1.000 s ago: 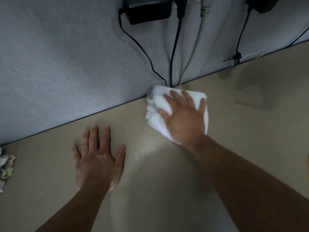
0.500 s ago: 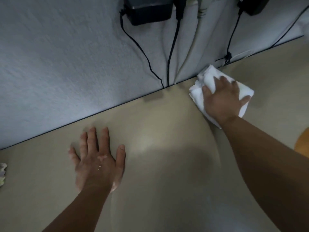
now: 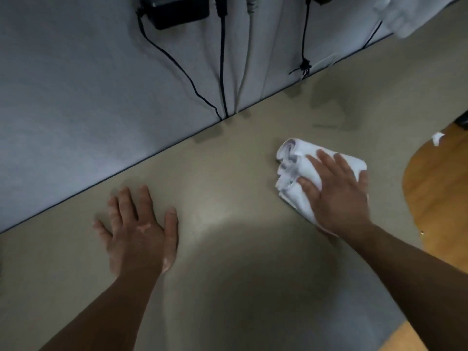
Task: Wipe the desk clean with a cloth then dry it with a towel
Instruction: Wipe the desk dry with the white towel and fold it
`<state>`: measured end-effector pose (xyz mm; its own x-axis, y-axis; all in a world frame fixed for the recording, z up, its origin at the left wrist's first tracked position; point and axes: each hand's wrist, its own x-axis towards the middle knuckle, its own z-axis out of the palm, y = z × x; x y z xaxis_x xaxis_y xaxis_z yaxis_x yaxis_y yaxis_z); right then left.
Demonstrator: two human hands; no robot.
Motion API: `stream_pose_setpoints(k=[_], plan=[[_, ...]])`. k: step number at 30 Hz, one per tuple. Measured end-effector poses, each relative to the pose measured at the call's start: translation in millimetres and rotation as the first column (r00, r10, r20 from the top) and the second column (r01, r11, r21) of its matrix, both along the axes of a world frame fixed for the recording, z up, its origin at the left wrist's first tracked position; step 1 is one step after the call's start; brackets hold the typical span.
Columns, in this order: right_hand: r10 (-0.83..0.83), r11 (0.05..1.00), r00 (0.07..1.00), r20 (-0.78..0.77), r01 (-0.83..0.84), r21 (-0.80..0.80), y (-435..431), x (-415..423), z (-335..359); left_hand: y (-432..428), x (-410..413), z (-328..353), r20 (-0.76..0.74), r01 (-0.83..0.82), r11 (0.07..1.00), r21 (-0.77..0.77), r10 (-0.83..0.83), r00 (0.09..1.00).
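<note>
A folded white cloth lies on the beige desk, right of the middle. My right hand presses flat on top of it, fingers spread toward the wall, covering its near half. My left hand rests palm down on the bare desk to the left, fingers apart, holding nothing.
A grey partition wall runs along the desk's back edge, with a black adapter and several cables hanging down it. A wooden surface with a white scrap lies at the right. Another white fabric piece shows at top right.
My right hand slid the cloth right along the wall, then back toward me, away from the wall. The left hand stayed put.
</note>
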<state>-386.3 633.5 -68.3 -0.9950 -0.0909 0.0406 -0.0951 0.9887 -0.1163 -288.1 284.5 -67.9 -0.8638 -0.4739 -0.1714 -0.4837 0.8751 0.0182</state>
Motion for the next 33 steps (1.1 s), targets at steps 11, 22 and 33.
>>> stream_pose_setpoints(k=[11, 22, 33], plan=[[-0.150, 0.989, 0.988, -0.042, 0.149, -0.011, -74, 83, 0, 1, 0, 1, -0.023, 0.028, 0.999, 0.025, -0.028, 0.999], [-0.073, 0.997, 0.997, 0.003, 0.073, 0.024, -23, 149, -1, 54, 2, 7, -0.164, 0.242, 0.963, 0.120, -0.221, 0.961], [-0.298, 0.954, 0.951, -0.081, 0.294, -0.063, 34, 36, -7, 158, -28, -7, -0.181, 0.507, 0.856, 0.099, -0.485, 0.855]])
